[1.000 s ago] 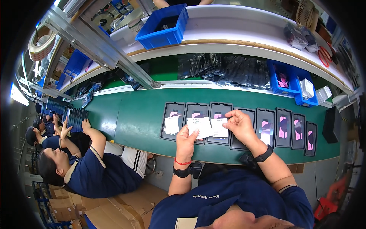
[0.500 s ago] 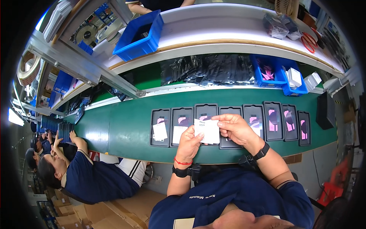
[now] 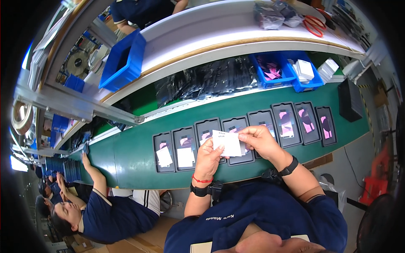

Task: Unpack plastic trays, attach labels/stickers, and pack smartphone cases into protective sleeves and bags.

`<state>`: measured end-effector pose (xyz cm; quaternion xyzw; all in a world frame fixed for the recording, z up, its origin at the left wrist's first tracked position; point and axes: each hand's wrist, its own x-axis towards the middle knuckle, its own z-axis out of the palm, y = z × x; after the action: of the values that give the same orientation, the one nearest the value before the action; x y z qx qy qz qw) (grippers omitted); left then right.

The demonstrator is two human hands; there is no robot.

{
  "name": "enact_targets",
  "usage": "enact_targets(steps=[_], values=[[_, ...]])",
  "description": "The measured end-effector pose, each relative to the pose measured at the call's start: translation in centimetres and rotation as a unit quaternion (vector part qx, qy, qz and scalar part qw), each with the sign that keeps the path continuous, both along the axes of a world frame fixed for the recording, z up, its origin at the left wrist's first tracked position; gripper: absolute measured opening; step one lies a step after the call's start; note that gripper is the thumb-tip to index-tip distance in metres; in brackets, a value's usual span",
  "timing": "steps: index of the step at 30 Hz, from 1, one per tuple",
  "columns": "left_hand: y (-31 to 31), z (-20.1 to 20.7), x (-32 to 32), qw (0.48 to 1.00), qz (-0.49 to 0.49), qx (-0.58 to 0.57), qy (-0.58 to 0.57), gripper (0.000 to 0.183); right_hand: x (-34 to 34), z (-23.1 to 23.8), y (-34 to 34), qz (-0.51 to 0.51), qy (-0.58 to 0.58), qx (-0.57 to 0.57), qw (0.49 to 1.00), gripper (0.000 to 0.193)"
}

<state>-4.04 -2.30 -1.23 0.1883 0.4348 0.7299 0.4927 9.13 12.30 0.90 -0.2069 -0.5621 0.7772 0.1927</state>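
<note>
My left hand (image 3: 206,159) grips a small stack of white printed cards (image 3: 228,146) by its left edge, thumb on top. With thumb and fingertips, my right hand (image 3: 262,142) pinches the same cards at their upper right corner. Beneath and beyond my hands, several black trays (image 3: 298,140) stand in a slanting row, with pink-and-black printed pieces (image 3: 286,126) in those whose insides show. In the leftmost tray lie loose white cards (image 3: 164,157); another white card (image 3: 185,157) lies in the tray beside it. My hands partly cover the middle trays.
The green table (image 3: 135,162) runs left toward a co-worker (image 3: 114,211), whose arm rests along it. Behind the trays are black plastic bags (image 3: 206,78), a blue bin of pink pieces (image 3: 270,69) and a blue bin of white cards (image 3: 306,71). A black box (image 3: 350,101) stands at right.
The whole view has turned, so the trays sit slanted and farther left. Both hands keep hold of the cards, which look slightly fanned. The co-worker's arm has stretched out along the table.
</note>
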Motion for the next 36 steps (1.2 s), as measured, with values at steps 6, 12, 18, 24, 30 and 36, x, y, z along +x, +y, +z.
enact_targets(steps=[6, 12, 18, 24, 30, 36], values=[[1.3, -0.2, 0.8, 0.999, -0.045, 0.019, -0.022, 0.024, 1.5, -0.1, 0.6, 0.012, 0.018, -0.17, 0.985, 0.016], [2.4, 0.1, 2.1, 0.998, -0.061, -0.01, -0.024, 0.023, 3.5, 0.1, 1.5, -0.028, 0.008, -0.193, 0.981, 0.015], [3.1, -0.1, 2.4, 0.991, -0.112, 0.037, -0.061, 0.022, 4.7, 1.0, 2.5, 0.038, 0.023, -0.35, 0.936, 0.012], [3.8, 0.5, 3.9, 0.997, -0.067, -0.042, -0.004, 0.02, 4.6, -1.1, 1.2, -0.146, -0.007, 0.038, 0.989, 0.012], [3.8, 0.4, 3.9, 0.994, -0.025, -0.092, 0.056, 0.023, 6.0, -2.7, 3.8, -0.233, -0.219, 0.453, 0.832, 0.013], [5.1, 0.5, 4.9, 0.996, -0.049, -0.064, 0.036, 0.026, 6.2, -1.1, 2.1, -0.143, -0.066, 0.168, 0.973, 0.014]])
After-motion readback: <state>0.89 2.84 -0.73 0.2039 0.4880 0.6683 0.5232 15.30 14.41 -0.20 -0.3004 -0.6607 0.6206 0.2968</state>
